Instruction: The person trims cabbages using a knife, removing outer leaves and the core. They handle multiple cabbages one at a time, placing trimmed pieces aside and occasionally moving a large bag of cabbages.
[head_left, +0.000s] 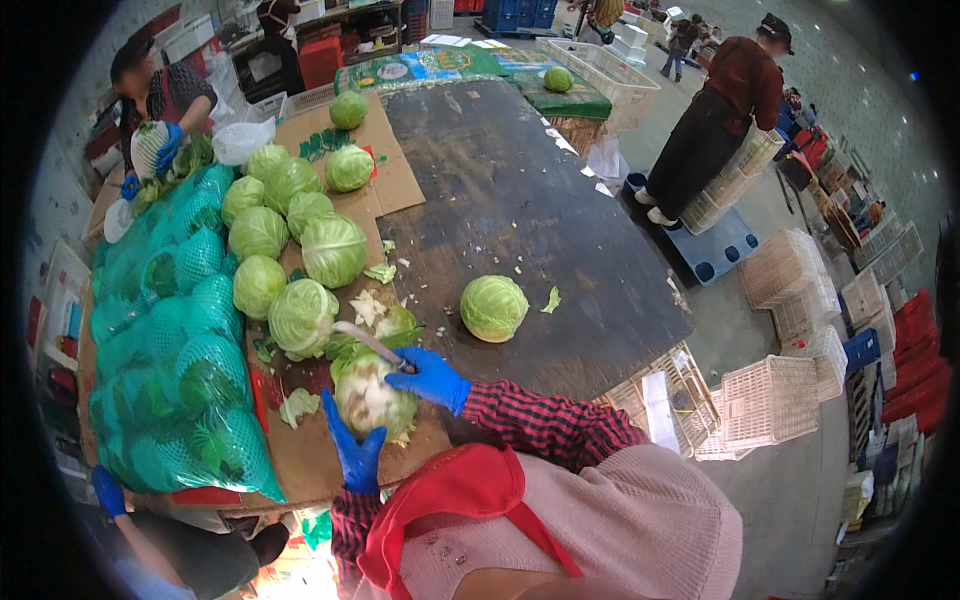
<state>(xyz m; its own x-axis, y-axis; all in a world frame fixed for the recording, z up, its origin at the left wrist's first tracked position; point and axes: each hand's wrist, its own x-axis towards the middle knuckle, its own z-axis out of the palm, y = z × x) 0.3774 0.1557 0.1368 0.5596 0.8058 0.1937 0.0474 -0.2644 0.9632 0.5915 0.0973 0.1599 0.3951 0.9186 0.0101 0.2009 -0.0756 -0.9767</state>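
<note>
My right hand (431, 380), in a blue glove, grips a knife (369, 342) whose blade points up and left over the table. Directly beneath it is a cabbage (369, 401) with a pale, brown-stained surface facing up. Against its lower left side rests my left hand (352, 444), also blue-gloved, thumb and fingers spread. Loose trimmed leaves (396, 322) and a cut leaf piece (300, 406) lie around it. One round green cabbage (494, 308) sits alone on the dark board. Several more cabbages (334, 250) are grouped to the upper left.
Green net bags of cabbages (172, 330) cover the table's left side. A co-worker (161, 105) holds a cabbage at upper left; another person's gloved hand (109, 491) shows at lower left. Plastic crates (769, 405) stand on the right, near a person (720, 112) beside stacked crates.
</note>
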